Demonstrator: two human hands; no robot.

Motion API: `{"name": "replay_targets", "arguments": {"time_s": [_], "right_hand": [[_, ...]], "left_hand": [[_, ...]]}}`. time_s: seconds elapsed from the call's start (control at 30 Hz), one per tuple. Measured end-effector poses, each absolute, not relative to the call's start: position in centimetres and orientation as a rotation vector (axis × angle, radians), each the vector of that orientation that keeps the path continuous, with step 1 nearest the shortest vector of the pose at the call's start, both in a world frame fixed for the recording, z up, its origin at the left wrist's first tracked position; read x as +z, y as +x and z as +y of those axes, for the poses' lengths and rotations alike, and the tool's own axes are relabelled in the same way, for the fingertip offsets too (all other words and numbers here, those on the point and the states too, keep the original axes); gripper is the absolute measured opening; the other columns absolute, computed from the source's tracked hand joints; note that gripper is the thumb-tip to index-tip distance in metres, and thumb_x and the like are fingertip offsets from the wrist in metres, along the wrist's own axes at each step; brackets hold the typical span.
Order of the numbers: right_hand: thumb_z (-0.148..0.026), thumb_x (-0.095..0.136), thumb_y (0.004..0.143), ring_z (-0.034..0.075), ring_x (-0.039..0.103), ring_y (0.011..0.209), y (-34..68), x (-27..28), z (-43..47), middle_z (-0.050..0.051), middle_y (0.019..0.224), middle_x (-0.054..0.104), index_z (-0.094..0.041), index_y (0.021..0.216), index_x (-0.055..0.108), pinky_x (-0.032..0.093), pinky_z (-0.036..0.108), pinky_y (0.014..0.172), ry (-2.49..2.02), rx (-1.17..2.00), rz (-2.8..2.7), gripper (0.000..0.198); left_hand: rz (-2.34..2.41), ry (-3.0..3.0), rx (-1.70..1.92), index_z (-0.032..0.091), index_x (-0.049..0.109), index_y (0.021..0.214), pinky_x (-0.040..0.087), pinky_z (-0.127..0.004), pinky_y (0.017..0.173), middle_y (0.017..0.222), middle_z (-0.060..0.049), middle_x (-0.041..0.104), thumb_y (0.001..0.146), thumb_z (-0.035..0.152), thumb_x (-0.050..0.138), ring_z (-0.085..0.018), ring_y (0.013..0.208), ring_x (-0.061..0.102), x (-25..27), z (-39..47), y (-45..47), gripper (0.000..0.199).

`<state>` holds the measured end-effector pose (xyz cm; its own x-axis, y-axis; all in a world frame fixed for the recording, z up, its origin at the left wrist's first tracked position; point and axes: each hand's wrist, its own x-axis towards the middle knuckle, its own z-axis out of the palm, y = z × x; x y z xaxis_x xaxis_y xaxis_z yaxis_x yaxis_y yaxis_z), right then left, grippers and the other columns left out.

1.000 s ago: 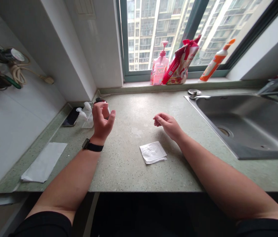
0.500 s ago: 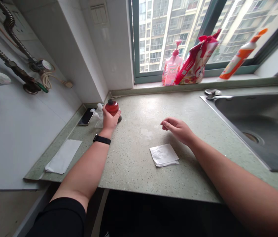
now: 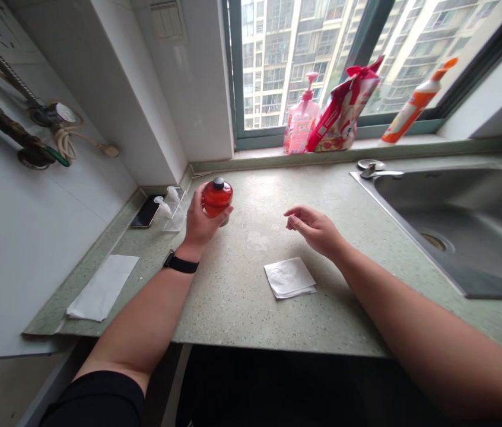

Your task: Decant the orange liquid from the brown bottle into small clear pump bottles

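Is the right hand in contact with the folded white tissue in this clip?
Apart. The head view shows a plain strip of countertop between the right hand and the folded white tissue.

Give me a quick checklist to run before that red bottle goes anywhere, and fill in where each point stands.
1. Left hand has its fingers and thumb around the red bottle: ok.
2. Black cap is on the bottle: ok.
3. Bottle's base is off the counter: cannot tell; the hand hides much of the lower part.
4. Right hand is free: ok; it is loosely curled and nothing shows in it.
5. Folded tissue is apart from both hands: ok, it lies on the counter.
6. Phone is off the counter: not ok, it lies near the back left corner.
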<state>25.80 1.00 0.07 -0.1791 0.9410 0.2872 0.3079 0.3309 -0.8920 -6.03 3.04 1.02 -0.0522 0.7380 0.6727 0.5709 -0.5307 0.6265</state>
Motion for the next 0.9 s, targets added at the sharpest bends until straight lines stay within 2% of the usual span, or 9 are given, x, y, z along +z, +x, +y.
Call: {"name": "replay_targets", "arguments": {"time_s": [0.13, 0.23, 0.4, 0.63, 0.77, 0.9], "right_hand": [[-0.054, 0.066, 0.098, 0.02, 0.072, 0.079, 25.1, 1.7, -0.5, 0.003, 0.081, 0.075, -0.025, 0.095, 0.073, 0.055, 0.039, 0.079, -1.046, 0.709, -1.665, 0.029], [-0.049, 0.065, 0.101, 0.02, 0.075, 0.086, 24.7, 2.7, -1.7, 0.003, 0.09, 0.077, -0.027, 0.103, 0.073, 0.057, 0.039, 0.085, -0.979, 0.645, -1.689, 0.024], [-0.059, 0.064, 0.102, 0.021, 0.076, 0.089, 24.1, 3.4, -2.9, 0.003, 0.094, 0.078, -0.028, 0.113, 0.07, 0.06, 0.039, 0.085, -0.916, 0.567, -1.785, 0.034], [-0.069, 0.065, 0.098, 0.021, 0.071, 0.08, 23.5, 3.1, -3.3, 0.002, 0.084, 0.075, -0.028, 0.096, 0.065, 0.058, 0.039, 0.079, -1.01, 0.397, -1.849, 0.041], [-0.063, 0.058, 0.104, 0.022, 0.07, 0.084, 23.7, 3.0, -3.1, 0.004, 0.089, 0.076, -0.028, 0.099, 0.066, 0.056, 0.039, 0.08, -1.009, 0.287, -1.951, 0.037], [-0.053, 0.054, 0.11, 0.024, 0.068, 0.092, 24.0, 2.9, -2.7, 0.005, 0.093, 0.076, -0.028, 0.103, 0.065, 0.055, 0.041, 0.087, -0.867, 0.068, -2.036, 0.028]], "left_hand": [[1.294, 2.212, 1.522, 0.027, 0.055, 0.147, 0.059, -0.049, 0.108, 0.138, -0.012, 0.07, 0.084, 0.047, 0.091, -0.029, 0.122, 0.071, 1.8, 0.7, -3.7, 0.076], [1.201, 2.355, 1.405, 0.026, 0.056, 0.147, 0.057, -0.05, 0.11, 0.137, -0.012, 0.07, 0.084, 0.046, 0.092, -0.031, 0.123, 0.069, 2.4, -0.9, -2.2, 0.076], [1.156, 2.552, 1.237, 0.025, 0.054, 0.151, 0.055, -0.052, 0.107, 0.135, -0.013, 0.07, 0.085, 0.044, 0.089, -0.034, 0.12, 0.067, 2.7, -2.4, -1.0, 0.077], [1.135, 2.743, 1.096, 0.025, 0.053, 0.152, 0.056, -0.051, 0.101, 0.132, -0.013, 0.072, 0.085, 0.046, 0.089, -0.034, 0.113, 0.067, 2.2, -2.4, -0.7, 0.08], [1.131, 2.75, 1.088, 0.027, 0.052, 0.154, 0.055, -0.05, 0.102, 0.133, -0.012, 0.071, 0.085, 0.048, 0.088, -0.034, 0.115, 0.067, 2.2, -2.5, -0.6, 0.08], [1.14, 2.757, 1.097, 0.027, 0.053, 0.154, 0.055, -0.05, 0.101, 0.131, -0.012, 0.072, 0.087, 0.049, 0.086, -0.034, 0.113, 0.066, 2.4, -2.7, -0.6, 0.078]]}}
